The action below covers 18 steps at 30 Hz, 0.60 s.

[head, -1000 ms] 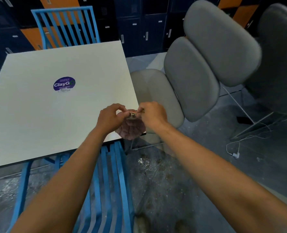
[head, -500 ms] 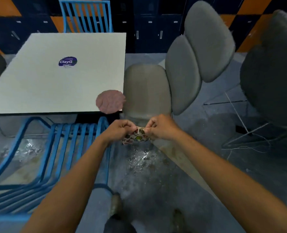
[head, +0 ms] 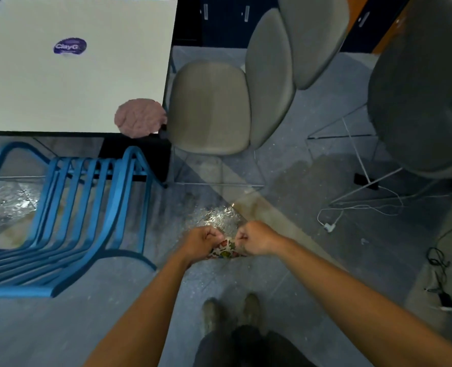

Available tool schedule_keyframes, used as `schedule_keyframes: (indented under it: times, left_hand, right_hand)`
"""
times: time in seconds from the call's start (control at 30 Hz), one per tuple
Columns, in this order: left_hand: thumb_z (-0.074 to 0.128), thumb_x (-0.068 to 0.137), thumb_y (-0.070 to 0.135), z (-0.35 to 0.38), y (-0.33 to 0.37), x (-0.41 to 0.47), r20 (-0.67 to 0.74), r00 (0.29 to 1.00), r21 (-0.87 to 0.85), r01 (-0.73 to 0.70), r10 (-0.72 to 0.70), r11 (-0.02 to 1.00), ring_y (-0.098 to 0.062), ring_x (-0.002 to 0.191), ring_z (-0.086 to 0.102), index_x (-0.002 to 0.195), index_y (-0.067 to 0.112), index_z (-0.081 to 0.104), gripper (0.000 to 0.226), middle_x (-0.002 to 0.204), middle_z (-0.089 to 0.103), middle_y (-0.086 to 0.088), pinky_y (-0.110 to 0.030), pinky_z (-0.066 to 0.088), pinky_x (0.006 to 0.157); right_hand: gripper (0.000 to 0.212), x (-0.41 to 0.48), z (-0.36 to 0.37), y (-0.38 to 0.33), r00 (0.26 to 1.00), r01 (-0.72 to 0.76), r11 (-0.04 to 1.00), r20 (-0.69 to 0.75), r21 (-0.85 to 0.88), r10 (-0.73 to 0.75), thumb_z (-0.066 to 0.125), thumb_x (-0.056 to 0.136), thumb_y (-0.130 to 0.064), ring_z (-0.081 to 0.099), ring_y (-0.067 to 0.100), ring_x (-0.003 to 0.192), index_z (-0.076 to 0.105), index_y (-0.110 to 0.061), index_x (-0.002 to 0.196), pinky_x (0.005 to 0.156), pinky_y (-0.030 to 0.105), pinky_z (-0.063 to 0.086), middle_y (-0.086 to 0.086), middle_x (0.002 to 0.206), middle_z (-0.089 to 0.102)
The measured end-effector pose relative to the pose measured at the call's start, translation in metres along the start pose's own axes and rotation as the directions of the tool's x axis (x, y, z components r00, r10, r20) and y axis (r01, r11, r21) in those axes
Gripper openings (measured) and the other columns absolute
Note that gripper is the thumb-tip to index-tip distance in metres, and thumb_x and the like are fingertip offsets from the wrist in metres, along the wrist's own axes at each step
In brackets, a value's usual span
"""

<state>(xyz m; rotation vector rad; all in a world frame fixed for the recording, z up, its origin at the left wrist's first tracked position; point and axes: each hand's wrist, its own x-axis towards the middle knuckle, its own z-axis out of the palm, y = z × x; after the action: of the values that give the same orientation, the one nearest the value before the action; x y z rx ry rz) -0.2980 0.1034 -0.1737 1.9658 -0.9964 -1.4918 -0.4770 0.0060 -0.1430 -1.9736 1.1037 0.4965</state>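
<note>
**Q:** Status, left hand [head: 202, 243]?

**A:** Grip closed. Fingers curled in, knuckles up. Thumb and fingertips pinch the left end of a small packet [head: 224, 249].

**Q:** Right hand [head: 256, 238]?

**A:** Same config. Grip closed on the packet's right end, fingers curled tight. The two fists sit just beside each other, w/ the packet bridging the gap and hanging slightly below them.

**Q:** Packet ID?

**A:** Small and flat, white w/ red, green and yellow print. Print is too small to read. Most of the packet is hidden by the fingers.

**Q:** Packet pos.?

**A:** Held in the air in front of the body, above the floor [head: 211, 279] and ahead of the two shoes [head: 230, 311]. It does not touch the bench [head: 47, 88] and is well apart from it.

**Q:** Items on the bench?

**A:** Two.
- A round purple sticker [head: 70, 45], toward the far side.
- A pink disc [head: 140, 117] w/ a rough surface, at the near right corner. Its edge overhangs the bench a little.

**Q:** Surroundings?

**A:**
- A blue chair [head: 74, 207] w/ slats, on the left, near the bench's front edge.
- A beige chair [head: 211, 107], padded, just beside the bench's right edge.
- A dark grey chair [head: 418, 88], at far right.
- A white cable [head: 357, 207] w/ a plug, on the floor near that chair's legs.
- Dark cables [head: 436, 260], by the right edge of view.
</note>
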Motion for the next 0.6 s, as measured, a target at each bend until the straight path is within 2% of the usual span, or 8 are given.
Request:
schedule_keyframes:
  times: [0.1, 0.17, 0.27, 0.37, 0.43, 0.53, 0.6]
  left_hand:
    - [0.071, 0.103, 0.018, 0.013, -0.015, 0.009, 0.028, 0.999, -0.004, 0.045, -0.045, 0.999, -0.022, 0.095, 0.073, 0.101, 0.009, 0.08, 0.013, 0.1, 0.079, -0.007, -0.036, 0.062, 0.089]
    - [0.071, 0.103, 0.018, 0.02, -0.024, 0.02, 0.04, 0.998, -0.013, 0.058, -0.058, 0.998, -0.024, 0.1, 0.072, 0.101, 0.01, 0.08, 0.012, 0.102, 0.079, -0.007, -0.043, 0.06, 0.096]
    - [0.07, 0.103, 0.022, 0.037, -0.036, 0.036, 0.055, 0.995, 0.014, 0.084, -0.085, 0.996, -0.019, 0.092, 0.07, 0.098, 0.016, 0.078, 0.011, 0.099, 0.078, -0.006, -0.038, 0.06, 0.088]
    - [0.069, 0.104, 0.022, 0.063, -0.046, 0.057, 0.08, 0.988, 0.04, 0.131, -0.134, 0.991, -0.015, 0.086, 0.068, 0.09, 0.021, 0.074, 0.015, 0.093, 0.075, -0.002, -0.027, 0.056, 0.075]
    - [0.069, 0.104, 0.023, 0.085, -0.048, 0.075, 0.083, 0.982, 0.066, 0.162, -0.167, 0.985, -0.015, 0.088, 0.069, 0.091, 0.022, 0.074, 0.014, 0.094, 0.075, 0.0, -0.027, 0.055, 0.077]
    - [0.068, 0.102, 0.026, 0.12, -0.049, 0.107, 0.062, 0.977, 0.079, 0.201, -0.206, 0.976, -0.022, 0.095, 0.074, 0.099, 0.013, 0.077, 0.017, 0.101, 0.078, -0.007, -0.038, 0.06, 0.086]
    - [0.068, 0.101, 0.028, 0.143, -0.05, 0.128, 0.048, 0.972, 0.079, 0.225, -0.229, 0.971, -0.018, 0.09, 0.071, 0.1, 0.009, 0.078, 0.021, 0.102, 0.079, -0.008, -0.036, 0.058, 0.083]
  right_hand:
    - [0.015, 0.008, 0.015, 0.015, 0.999, -0.033, 0.999, 0.041, -0.002, 0.033, 0.067, 0.087, -0.019, 0.071, 0.015, 0.093, 0.08, -0.023, 0.094, 0.085, 0.029, 0.057, -0.002, 0.098, 0.079]
    - [0.014, 0.016, 0.024, 0.028, 0.998, -0.04, 0.999, 0.051, 0.036, 0.039, 0.067, 0.09, -0.019, 0.071, 0.016, 0.095, 0.079, -0.021, 0.095, 0.088, 0.033, 0.057, -0.001, 0.101, 0.079]
    - [0.016, 0.027, 0.037, 0.05, 0.996, -0.047, 0.998, 0.074, 0.04, 0.044, 0.063, 0.096, -0.021, 0.069, 0.019, 0.098, 0.078, -0.018, 0.101, 0.084, 0.029, 0.053, 0.003, 0.106, 0.077]
    - [0.021, 0.041, 0.043, 0.08, 0.988, -0.041, 0.999, 0.148, 0.009, 0.039, 0.059, 0.099, -0.025, 0.068, 0.026, 0.1, 0.077, -0.016, 0.107, 0.088, 0.036, 0.056, 0.01, 0.108, 0.075]
    - [0.022, 0.055, 0.042, 0.106, 0.981, -0.028, 0.999, 0.192, -0.017, 0.031, 0.059, 0.099, -0.024, 0.068, 0.028, 0.101, 0.076, -0.014, 0.108, 0.09, 0.039, 0.055, 0.013, 0.109, 0.074]
    - [0.022, 0.08, 0.039, 0.147, 0.968, 0.005, 0.997, 0.249, -0.08, 0.015, 0.059, 0.097, -0.022, 0.068, 0.032, 0.102, 0.075, -0.011, 0.108, 0.09, 0.039, 0.056, 0.016, 0.109, 0.074]
    - [0.023, 0.096, 0.038, 0.174, 0.964, 0.017, 0.993, 0.264, -0.121, 0.016, 0.059, 0.095, -0.023, 0.068, 0.033, 0.1, 0.074, -0.011, 0.108, 0.088, 0.04, 0.057, 0.016, 0.109, 0.074]
